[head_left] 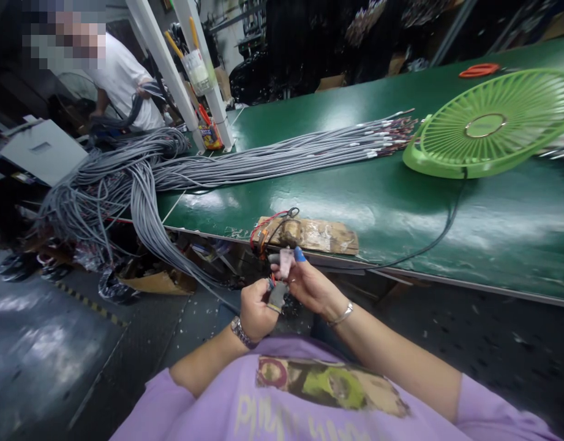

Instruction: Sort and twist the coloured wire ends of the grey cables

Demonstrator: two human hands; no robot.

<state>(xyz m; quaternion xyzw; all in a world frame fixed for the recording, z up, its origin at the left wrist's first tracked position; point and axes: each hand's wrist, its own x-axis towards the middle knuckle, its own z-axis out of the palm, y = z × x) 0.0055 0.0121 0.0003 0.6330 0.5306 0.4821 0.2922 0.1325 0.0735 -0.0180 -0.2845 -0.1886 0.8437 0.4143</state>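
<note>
My left hand (255,311) is closed around the end of a grey cable (277,296), with short coloured wires showing above the fist. My right hand (309,283) pinches a small pale connector piece (286,260) at those wire ends; a blue cap covers one fingertip (299,254). Both hands are held together just below the front edge of the green table (401,208). Right above them a worn wooden block (318,235) with red and black wires (263,231) sits on the table edge.
A long bundle of grey cables (263,162) crosses the table and spills off its left end toward the floor. A green fan (488,125) lies at the right, its black cord (438,239) running forward. Another person in a white shirt (120,79) works at the far left.
</note>
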